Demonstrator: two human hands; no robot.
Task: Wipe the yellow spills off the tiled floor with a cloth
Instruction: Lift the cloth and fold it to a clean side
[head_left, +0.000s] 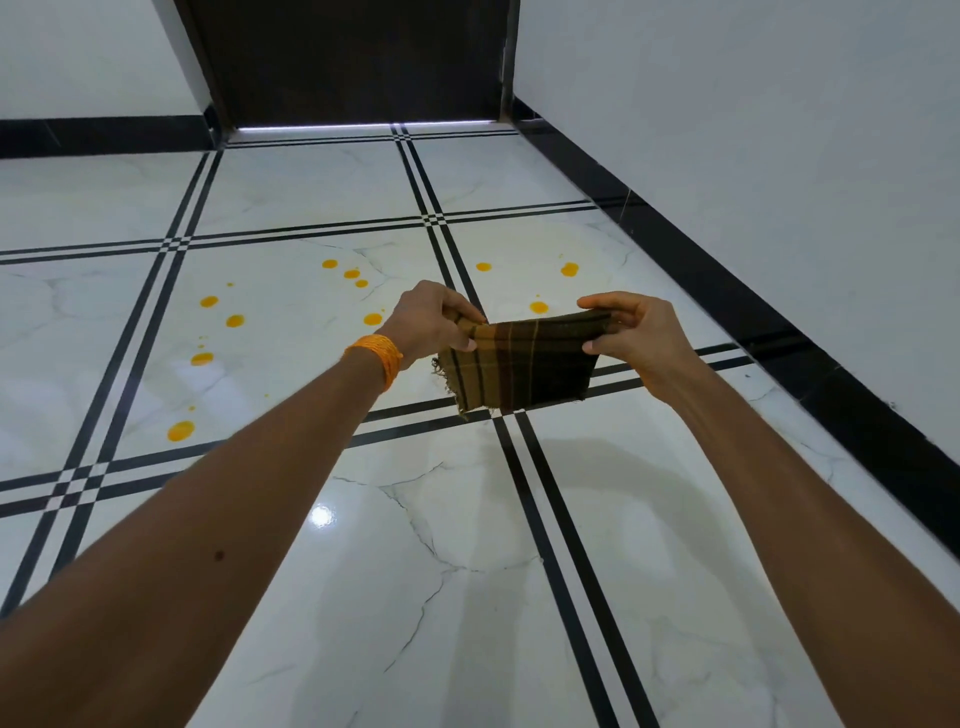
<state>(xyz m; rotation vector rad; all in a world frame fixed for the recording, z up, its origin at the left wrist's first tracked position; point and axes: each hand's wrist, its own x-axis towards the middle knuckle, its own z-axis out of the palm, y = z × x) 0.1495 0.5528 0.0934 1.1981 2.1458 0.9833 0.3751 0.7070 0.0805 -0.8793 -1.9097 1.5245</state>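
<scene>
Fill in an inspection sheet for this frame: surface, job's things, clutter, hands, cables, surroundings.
Surface: glossy white marble-look tiled floor with black double-stripe borders; a ceiling light glares off it.
Job's things: brown checked cloth, folded, held up above the floor between both hands; yellow spills unwiped, scattered as drops over two tiles ahead, most on the left one.
Clutter: nothing seen.
Hands: left hand pinches the cloth's left top corner and wears an orange thread wristband; right hand pinches the right edge.
Cables: nothing seen.
Surroundings: dark door ahead with light showing under it; white walls with a black skirting.
</scene>
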